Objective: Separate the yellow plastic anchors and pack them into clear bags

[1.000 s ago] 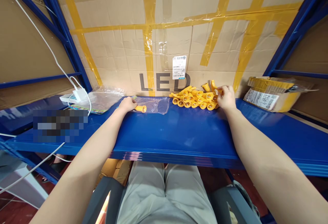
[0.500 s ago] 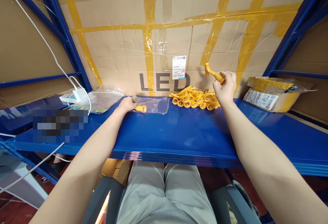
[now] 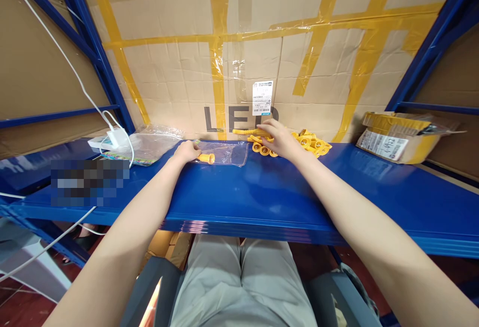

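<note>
My left hand (image 3: 187,151) is closed at the left end of a clear plastic bag (image 3: 234,154) that lies flat on the blue shelf. A yellow horn-shaped plastic piece (image 3: 206,158) sticks out from its fingers, flared end to the right. My right hand (image 3: 279,137) is over the pile, its fingers closed on another yellow plastic piece (image 3: 247,131), which points left with its thin end. Beneath and beside that hand lies a pile of the same yellow pieces (image 3: 312,142), several with their round cup ends facing me. Part of the pile is hidden behind my right hand.
A large taped carton (image 3: 168,78) stands along the back of the blue shelf (image 3: 239,197). At right sits a small open carton (image 3: 398,140). Clear bags (image 3: 149,145), a white charger with cable (image 3: 117,138) and a blurred dark item (image 3: 90,181) are at left.
My right hand has moved left and down from the pile's right end, carrying a yellow piece whose thin end now points left. My left hand stays in place.
</note>
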